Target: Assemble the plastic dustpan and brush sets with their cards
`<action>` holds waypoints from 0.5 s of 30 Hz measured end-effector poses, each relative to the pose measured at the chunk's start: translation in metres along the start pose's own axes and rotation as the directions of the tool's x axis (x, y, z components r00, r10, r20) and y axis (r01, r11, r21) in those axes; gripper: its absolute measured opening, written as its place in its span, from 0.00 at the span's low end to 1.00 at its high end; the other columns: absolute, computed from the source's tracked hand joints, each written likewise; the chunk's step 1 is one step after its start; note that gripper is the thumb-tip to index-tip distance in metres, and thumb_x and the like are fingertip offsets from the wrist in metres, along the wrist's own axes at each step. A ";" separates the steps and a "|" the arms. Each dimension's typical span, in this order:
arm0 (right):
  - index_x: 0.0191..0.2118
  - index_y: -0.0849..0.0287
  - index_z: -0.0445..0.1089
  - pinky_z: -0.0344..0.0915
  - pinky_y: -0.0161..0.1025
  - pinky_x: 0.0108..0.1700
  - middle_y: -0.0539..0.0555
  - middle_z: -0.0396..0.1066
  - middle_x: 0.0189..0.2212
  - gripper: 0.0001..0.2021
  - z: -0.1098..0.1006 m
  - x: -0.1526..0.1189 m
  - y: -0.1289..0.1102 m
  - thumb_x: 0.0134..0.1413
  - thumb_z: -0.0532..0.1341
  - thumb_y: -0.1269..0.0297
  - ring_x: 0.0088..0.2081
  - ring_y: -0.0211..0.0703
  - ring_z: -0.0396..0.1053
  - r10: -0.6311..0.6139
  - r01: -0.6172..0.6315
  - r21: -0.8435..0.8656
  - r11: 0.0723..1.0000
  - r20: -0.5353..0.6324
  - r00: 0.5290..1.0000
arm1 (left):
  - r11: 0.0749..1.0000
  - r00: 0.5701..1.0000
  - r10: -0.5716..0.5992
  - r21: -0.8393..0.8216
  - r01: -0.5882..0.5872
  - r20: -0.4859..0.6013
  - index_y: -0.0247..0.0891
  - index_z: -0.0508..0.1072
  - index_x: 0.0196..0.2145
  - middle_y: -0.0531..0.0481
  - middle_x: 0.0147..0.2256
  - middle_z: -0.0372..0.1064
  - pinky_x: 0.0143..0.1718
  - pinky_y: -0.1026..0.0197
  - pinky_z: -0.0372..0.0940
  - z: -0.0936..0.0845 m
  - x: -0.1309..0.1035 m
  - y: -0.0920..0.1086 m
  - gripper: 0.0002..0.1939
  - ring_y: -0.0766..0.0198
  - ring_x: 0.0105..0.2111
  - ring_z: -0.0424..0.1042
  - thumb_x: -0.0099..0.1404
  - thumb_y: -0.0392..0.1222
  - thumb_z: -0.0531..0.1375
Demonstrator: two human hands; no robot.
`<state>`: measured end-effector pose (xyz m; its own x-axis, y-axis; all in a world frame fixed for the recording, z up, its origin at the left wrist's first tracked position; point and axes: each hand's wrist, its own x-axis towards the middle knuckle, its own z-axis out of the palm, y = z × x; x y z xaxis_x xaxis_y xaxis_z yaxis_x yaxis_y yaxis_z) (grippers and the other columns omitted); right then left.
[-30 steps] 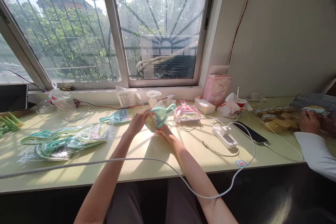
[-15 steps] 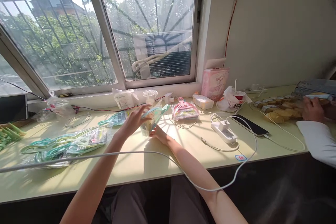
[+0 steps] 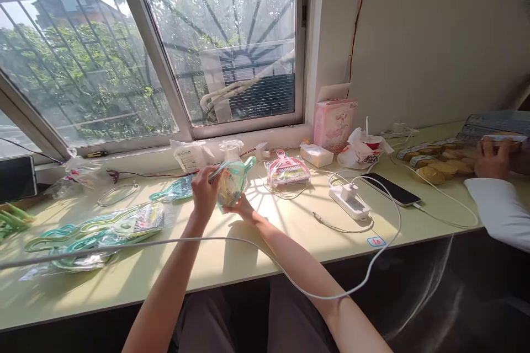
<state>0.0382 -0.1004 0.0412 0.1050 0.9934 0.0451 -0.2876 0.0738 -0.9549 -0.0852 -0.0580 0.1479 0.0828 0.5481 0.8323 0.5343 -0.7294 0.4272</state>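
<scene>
At ten o'clock from me, clear bags [image 3: 162, 215] hold green pans [image 3: 91, 225] and brushes [image 3: 148, 216]. At one o'clock, a white bag [image 3: 351, 160] is bunched round a red cup [image 3: 374, 145]. The green pan pack [image 3: 232, 185] is in my two hands at twelve o'clock. My left hand [image 3: 204, 186] pinches its nine o'clock edge, fingers bent. My right hand [image 3: 240, 207] pinches its bottom at six o'clock.

Passable over bare table [image 3: 293, 226] between right hand [image 3: 239, 207] and cord end [image 3: 317, 216]; obstructed leftward by dustpan packs [image 3: 136, 220], farther back by pink pack [image 3: 289, 171], nearer by slung cable [image 3: 226, 239].
</scene>
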 end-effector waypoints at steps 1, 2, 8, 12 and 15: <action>0.55 0.46 0.70 0.76 0.55 0.64 0.56 0.81 0.57 0.28 0.001 0.000 -0.002 0.52 0.80 0.60 0.65 0.60 0.78 -0.021 0.021 0.012 1.000 -0.031 0.999 | 0.999 0.999 -0.030 0.016 0.030 -0.018 0.44 0.80 0.37 0.44 0.42 0.89 0.54 0.51 0.77 0.000 0.000 0.001 0.09 0.49 0.46 0.87 0.77 0.46 0.70; 0.55 0.46 0.70 0.76 0.54 0.64 0.56 0.81 0.56 0.27 0.000 0.000 -0.003 0.54 0.79 0.60 0.65 0.59 0.78 -0.036 0.037 0.024 0.999 -0.042 0.998 | 0.998 0.998 -0.054 0.028 0.055 -0.038 0.44 0.81 0.38 0.44 0.43 0.89 0.54 0.51 0.77 -0.001 0.000 0.002 0.08 0.48 0.46 0.87 0.77 0.46 0.70; 0.57 0.45 0.71 0.78 0.51 0.64 0.54 0.82 0.58 0.24 -0.003 -0.009 -0.012 0.58 0.76 0.63 0.66 0.56 0.78 -0.057 0.056 0.012 0.998 0.026 0.998 | 0.992 0.992 -0.113 0.051 0.116 -0.063 0.42 0.83 0.46 0.45 0.44 0.89 0.54 0.51 0.78 -0.007 0.005 0.001 0.09 0.47 0.48 0.88 0.76 0.49 0.70; 0.61 0.47 0.71 0.78 0.51 0.65 0.54 0.83 0.58 0.29 -0.007 -0.007 -0.014 0.57 0.76 0.64 0.64 0.55 0.79 -0.081 0.081 -0.006 0.997 0.013 0.997 | 0.991 0.989 -0.135 0.009 0.135 0.052 0.40 0.80 0.64 0.44 0.44 0.88 0.54 0.50 0.78 -0.012 0.020 -0.016 0.27 0.44 0.50 0.87 0.74 0.55 0.72; 0.67 0.42 0.70 0.80 0.55 0.64 0.52 0.83 0.57 0.32 -0.018 0.003 -0.020 0.59 0.76 0.61 0.63 0.57 0.79 -0.145 0.140 -0.114 0.984 -0.035 0.989 | 0.955 0.938 -0.288 -0.015 0.296 0.194 0.39 0.85 0.45 0.44 0.35 0.85 0.46 0.53 0.78 -0.013 0.031 -0.045 0.16 0.45 0.42 0.85 0.74 0.55 0.69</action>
<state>0.0612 -0.1005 0.0553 0.1784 0.9687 0.1725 -0.1592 0.2014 -0.9665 -0.1180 -0.0133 0.1589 0.0869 0.8034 0.5890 0.5223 -0.5402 0.6598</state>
